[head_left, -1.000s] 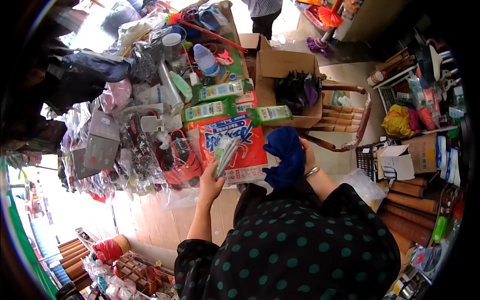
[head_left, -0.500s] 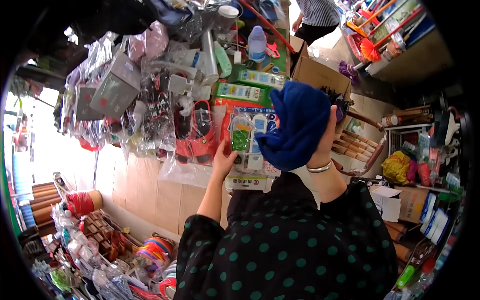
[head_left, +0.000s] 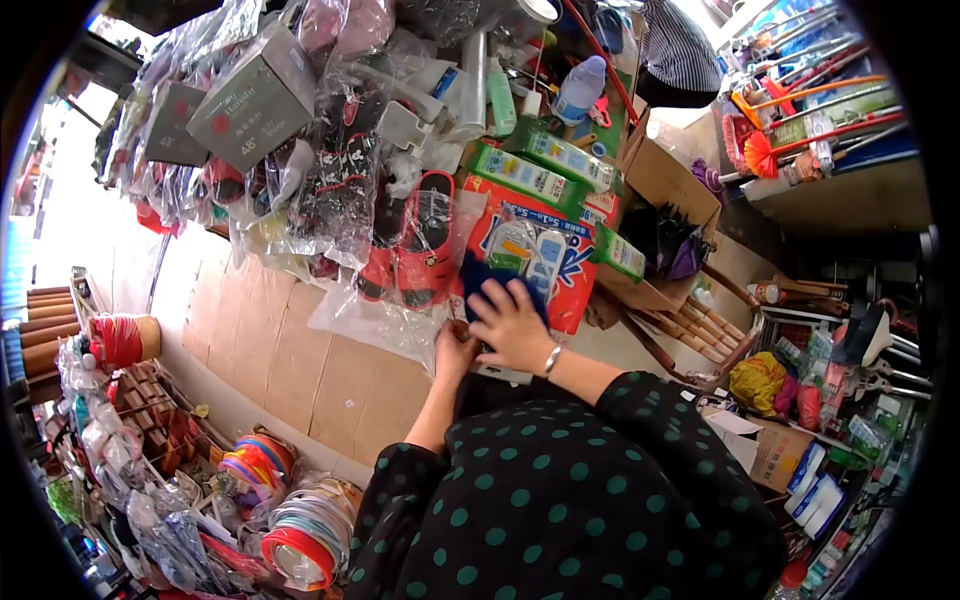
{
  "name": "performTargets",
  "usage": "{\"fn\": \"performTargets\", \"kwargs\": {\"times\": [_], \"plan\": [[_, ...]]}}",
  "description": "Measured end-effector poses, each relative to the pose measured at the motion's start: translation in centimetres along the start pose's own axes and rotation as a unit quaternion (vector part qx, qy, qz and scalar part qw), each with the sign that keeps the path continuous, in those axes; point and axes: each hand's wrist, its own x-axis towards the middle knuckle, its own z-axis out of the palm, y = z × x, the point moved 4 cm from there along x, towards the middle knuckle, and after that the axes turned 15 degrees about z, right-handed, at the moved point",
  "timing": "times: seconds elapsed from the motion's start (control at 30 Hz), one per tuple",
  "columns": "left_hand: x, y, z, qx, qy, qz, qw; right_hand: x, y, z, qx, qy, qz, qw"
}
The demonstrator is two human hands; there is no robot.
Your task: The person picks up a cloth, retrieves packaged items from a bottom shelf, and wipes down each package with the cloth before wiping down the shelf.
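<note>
A dark blue cloth (head_left: 478, 276) lies over the lower part of a clear-packaged white power strip (head_left: 545, 262). My right hand (head_left: 515, 330), a silver bangle on its wrist, rests on the cloth with fingers spread. My left hand (head_left: 455, 348) is beside it at the lower left edge of the package, fingers curled together; what they pinch, if anything, is hidden. Under the power strip is a red package (head_left: 568, 305) with blue lettering. Just left of it, red-and-black shoes (head_left: 425, 240) sit in clear plastic.
Green-and-white boxes (head_left: 530, 178) and a capped plastic bottle (head_left: 580, 90) stand beyond the hands. Grey boxes (head_left: 255, 100) sit on bagged goods at left. An open carton (head_left: 665, 150) is at right. A person in a striped top (head_left: 680, 45) stands at the back.
The blue cloth, held up in my right hand before, is now down on the power strip package. My right hand has lowered and spread. My left hand has moved lower and curled its fingers.
</note>
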Motion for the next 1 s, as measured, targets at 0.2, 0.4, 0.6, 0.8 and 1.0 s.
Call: {"fn": "performTargets", "kwargs": {"times": [0.2,0.4,0.6,0.8,1.0], "plan": [[-0.5,1.9,-0.7,-0.002,-0.069,-0.01,0.998,3.2,0.8,1.0,0.001,0.008,-0.061,0.998],[-1.2,6.8,-2.9,0.051,-0.046,-0.019,0.997,9.0,4.0,-0.3,-0.013,0.084,0.006,0.996],[-1.5,10.6,-3.7,0.061,-0.026,0.071,0.995,11.8,5.4,-1.4,0.027,0.093,0.138,0.986],[-1.7,7.0,-3.1,-0.023,-0.043,0.132,0.99,10.4,8.0,-4.0,0.398,0.011,0.119,0.91],[-0.2,5.6,-0.6,-0.393,-0.126,0.02,0.911,0.8,-4.1,-9.6,0.152,0.056,-0.109,0.981]]}}
